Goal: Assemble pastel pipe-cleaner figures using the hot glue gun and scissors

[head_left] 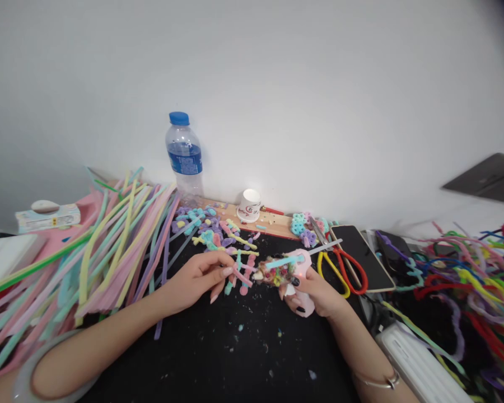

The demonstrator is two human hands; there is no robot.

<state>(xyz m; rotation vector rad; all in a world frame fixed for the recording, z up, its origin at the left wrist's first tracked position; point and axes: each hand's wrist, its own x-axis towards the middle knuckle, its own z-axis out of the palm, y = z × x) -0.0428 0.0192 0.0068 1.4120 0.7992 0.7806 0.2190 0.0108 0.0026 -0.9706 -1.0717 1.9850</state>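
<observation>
On the black tabletop (218, 358), at left, spreads a big heap of long, pastel, fuzzy chenille stems (128, 246); these look light, soft and bendable, best picked up singly by an end. The right hand (317, 291) has its fingers closed around a pale pink, plastic-bodied tool resembling a glue gun (304, 264). It is probably rigid and moderately light; its body is the place to hold, since the fluff-crusted nose, pointing left, may be hot. Smallest is the pink-and-teal, jointed chenille piece (242, 275), just left of that nose, pinched at its near-left edge between the left hand's (204, 277) thumb and fingers. It should weigh little and squash or bend easily, so a gentle edge grip suits it.
</observation>
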